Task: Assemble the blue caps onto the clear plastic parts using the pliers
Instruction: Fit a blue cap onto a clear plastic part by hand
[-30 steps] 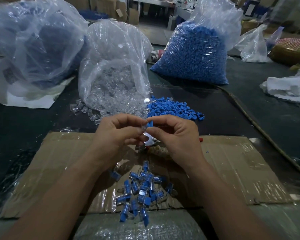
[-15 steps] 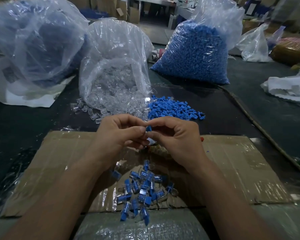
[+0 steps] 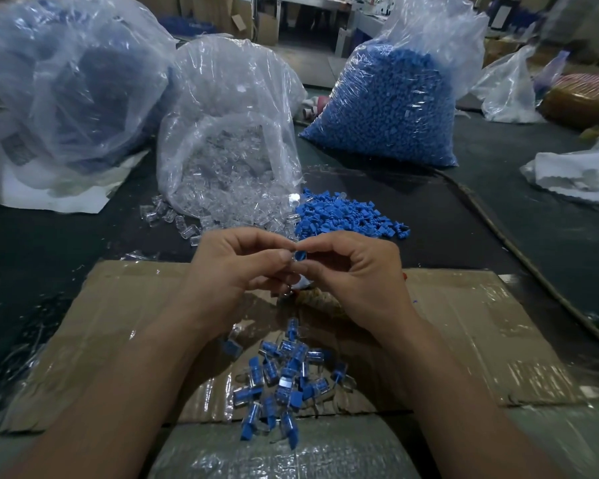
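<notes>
Flattened brown cardboard sheet [image 3: 481, 340] serves as work mat. Loose blue plastic caps [image 3: 346, 216] sit past its far edge, likely for reach; finished blue-and-clear pieces [image 3: 284, 375] near its front edge. Above centre, left hand [image 3: 232, 271] pinches a small clear plastic part [image 3: 293, 260], right hand [image 3: 357, 274] pinches a small blue cap [image 3: 301, 254] against it.
</notes>
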### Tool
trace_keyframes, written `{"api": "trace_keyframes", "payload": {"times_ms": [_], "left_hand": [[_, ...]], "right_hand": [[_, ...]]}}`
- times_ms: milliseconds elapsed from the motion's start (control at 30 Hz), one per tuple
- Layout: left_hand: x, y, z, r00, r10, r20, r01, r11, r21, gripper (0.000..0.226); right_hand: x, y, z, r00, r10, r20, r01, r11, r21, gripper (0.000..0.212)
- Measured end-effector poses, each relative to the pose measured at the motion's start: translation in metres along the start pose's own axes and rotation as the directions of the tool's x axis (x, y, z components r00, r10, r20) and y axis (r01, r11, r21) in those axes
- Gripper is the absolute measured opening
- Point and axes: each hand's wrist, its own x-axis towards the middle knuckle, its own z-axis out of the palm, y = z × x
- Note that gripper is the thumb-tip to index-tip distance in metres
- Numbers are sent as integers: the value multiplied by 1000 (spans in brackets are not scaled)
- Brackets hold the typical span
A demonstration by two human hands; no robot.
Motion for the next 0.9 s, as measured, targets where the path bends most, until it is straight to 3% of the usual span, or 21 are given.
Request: {"api": "trace_keyframes", "payload": {"times_ms": [167, 900], "left_hand": [[0, 0, 1, 1000, 3, -30, -3, 1000, -26, 9], [3, -2, 2, 999, -1, -39, -1, 999, -44, 16]], "right_hand": [[0, 1, 2, 998, -42, -41, 41, 998, -40, 36], [1, 5, 5, 985, -169, -40, 158, 969, -191, 27]]}}
